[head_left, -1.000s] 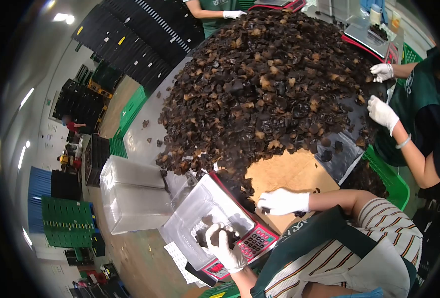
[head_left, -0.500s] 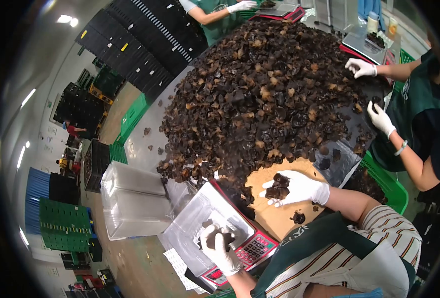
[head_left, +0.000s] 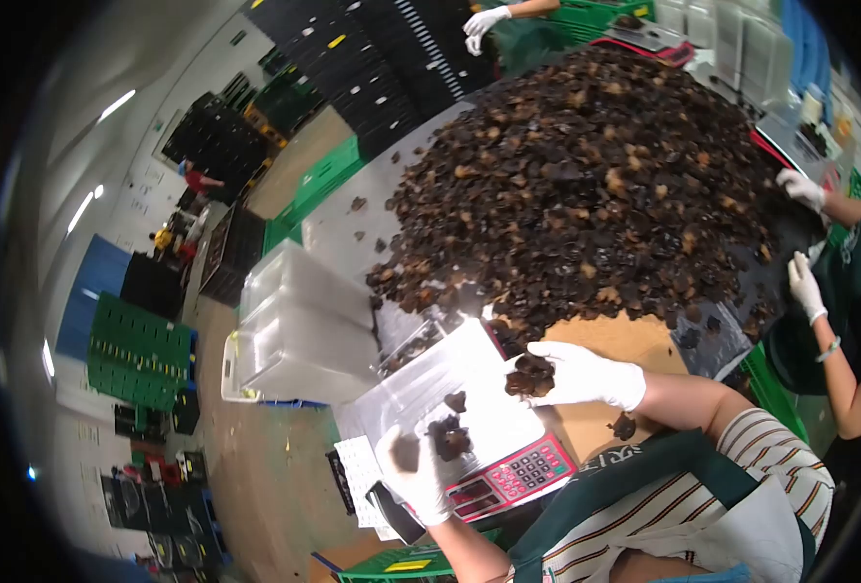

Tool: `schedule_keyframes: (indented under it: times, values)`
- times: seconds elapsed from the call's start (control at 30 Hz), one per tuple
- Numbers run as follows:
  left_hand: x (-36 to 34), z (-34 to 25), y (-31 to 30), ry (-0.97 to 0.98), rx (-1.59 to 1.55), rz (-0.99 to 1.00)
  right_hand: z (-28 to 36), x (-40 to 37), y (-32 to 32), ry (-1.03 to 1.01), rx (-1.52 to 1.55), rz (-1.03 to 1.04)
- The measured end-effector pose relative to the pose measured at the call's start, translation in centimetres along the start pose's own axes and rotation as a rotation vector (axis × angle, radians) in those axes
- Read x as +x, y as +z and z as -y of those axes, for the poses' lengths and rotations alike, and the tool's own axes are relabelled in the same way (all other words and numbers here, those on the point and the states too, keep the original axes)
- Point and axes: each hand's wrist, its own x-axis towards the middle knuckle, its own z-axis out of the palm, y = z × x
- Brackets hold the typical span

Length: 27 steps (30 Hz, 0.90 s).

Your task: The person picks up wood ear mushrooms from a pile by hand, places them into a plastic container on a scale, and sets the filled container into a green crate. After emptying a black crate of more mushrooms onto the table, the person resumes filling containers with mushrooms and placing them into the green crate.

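Observation:
My right hand (head_left: 586, 377), in a white glove, is closed around a clump of dark wood ear mushroom (head_left: 530, 375), just right of a clear plastic tray (head_left: 484, 364). The tray rests on a scale with a red-edged keypad (head_left: 527, 471). Inside the tray lie loose pieces of wood ear (head_left: 449, 439). Beside them, at the tray's left front, my left hand (head_left: 416, 478) is gloved too, with its fingers apart and nothing visibly held; a brownish patch shows on its palm side.
A large heap of wood ear (head_left: 586, 194) covers the table behind. Stacked clear trays (head_left: 304, 330) stand at the left. Tan board (head_left: 634, 340) lies under my right arm. At the right are a co-worker's gloved hands (head_left: 807, 287); another person's gloved hand (head_left: 487, 24) shows at the top.
My left hand has let go of its wood ear in the tray and drawn back left. My right hand has closed more around its clump and come nearer the tray. The view has shifted.

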Motion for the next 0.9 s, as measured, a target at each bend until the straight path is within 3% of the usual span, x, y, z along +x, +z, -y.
schedule_keyframes:
  times: [0.03,0.1,0.17,0.23,0.27,0.37,0.47,0.5,0.57,0.63,0.7,0.77,0.83,0.9]
  values:
    - [-0.1,0.4,0.2,0.001,0.027,0.051,-0.4,0.7,1.0,-0.010,-0.077,-0.048]
    - [-0.1,0.2,0.6,0.172,0.200,0.191,-1.5,2.1,3.1,-0.162,-0.515,0.133]
    - [-0.3,0.4,0.8,0.115,0.125,0.268,-2.7,2.7,6.8,-0.217,-0.896,0.053]
    - [-0.4,0.2,1.0,0.005,0.031,0.243,-4.1,4.6,6.2,-0.212,-1.310,0.010]
    - [-0.2,0.6,0.9,-0.017,-0.083,0.246,-4.7,5.3,5.9,-0.613,-1.745,0.178]
    - [0.0,1.0,0.6,-0.002,-0.042,0.187,-5.7,5.6,4.9,-0.900,-2.043,0.169]
    - [-0.1,0.9,0.8,-0.028,0.012,0.173,-4.7,7.4,2.4,-0.736,-1.534,0.159]
    - [-0.1,0.9,1.0,-0.027,0.001,0.157,-3.7,4.5,5.5,-0.577,-1.332,-0.011]
    - [0.0,1.0,1.2,-0.021,-0.025,0.131,-1.6,3.7,2.9,-0.568,-1.210,-0.029]
    - [0.1,2.0,0.9,0.051,0.119,0.146,1.9,-0.4,2.7,-0.276,-1.372,-0.028]
    - [0.1,2.0,0.9,0.087,0.192,0.174,4.9,-3.1,-0.9,0.228,-1.518,0.300]
    - [0.2,1.7,1.0,0.059,0.152,0.245,5.1,-5.9,-2.3,0.657,-1.544,0.242]
    - [0.3,1.2,1.1,0.059,0.177,0.336,4.9,-7.1,-3.2,0.461,-1.726,0.155]
    - [0.2,0.8,1.4,0.267,0.426,0.347,4.7,-7.3,-3.8,0.216,-1.891,0.059]
